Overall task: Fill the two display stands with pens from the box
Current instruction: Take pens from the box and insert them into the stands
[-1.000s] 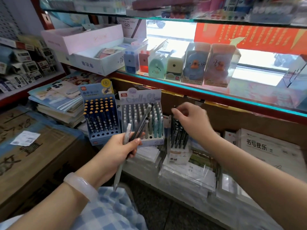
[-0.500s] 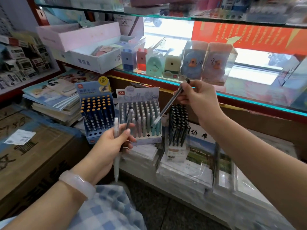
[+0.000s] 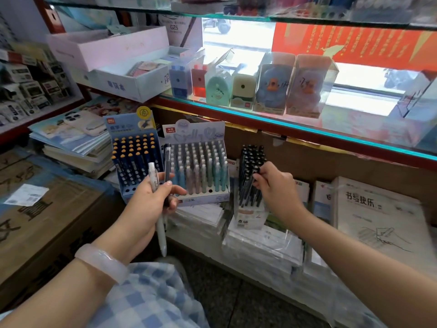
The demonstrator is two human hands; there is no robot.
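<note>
step in hand: seating a pen in the black pen stand [image 3: 250,176], judging by the right hand [image 3: 274,183], whose curled fingertips sit at the pen tops on its right side; whether they pinch one pen is not clear. left hand [image 3: 151,200] grips two spare pens upright, a white pen [image 3: 156,202] and a dark pen [image 3: 167,162], in front of the pastel pen stand [image 3: 201,171]. next move likely calls for passing a spare across and finding a free hole; holes show along the pastel stand's front row. navy pen stand [image 3: 134,159] is just left. stacked wrapped books [image 3: 257,235] under the stands look unsteady. glass shelf [image 3: 307,133] overhangs.
</note>
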